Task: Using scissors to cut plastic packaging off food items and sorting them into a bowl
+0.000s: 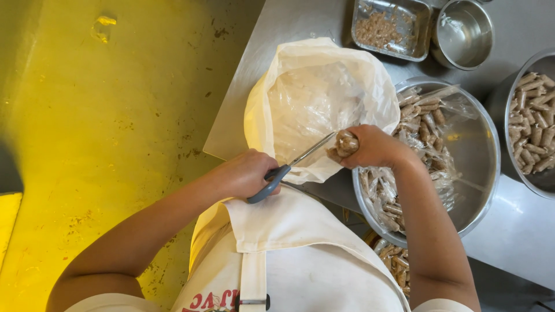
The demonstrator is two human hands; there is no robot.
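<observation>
Where the yellow floor, stained and scuffed, fills the left of the view, a steel table takes the right. On the table's near corner lies a large white plastic bag, mouth open. Beside it sits a big steel bowl with clear wrappers and brown sausage-like pieces; a second bowl of unwrapped pieces stands at the right edge. Behind: a rectangular steel tray with crumbs, a small round steel pot. Left hand is closed round grey-handled scissors, blades at the wrapped sausage piece, which the right hand grips between bag and bowl.
</observation>
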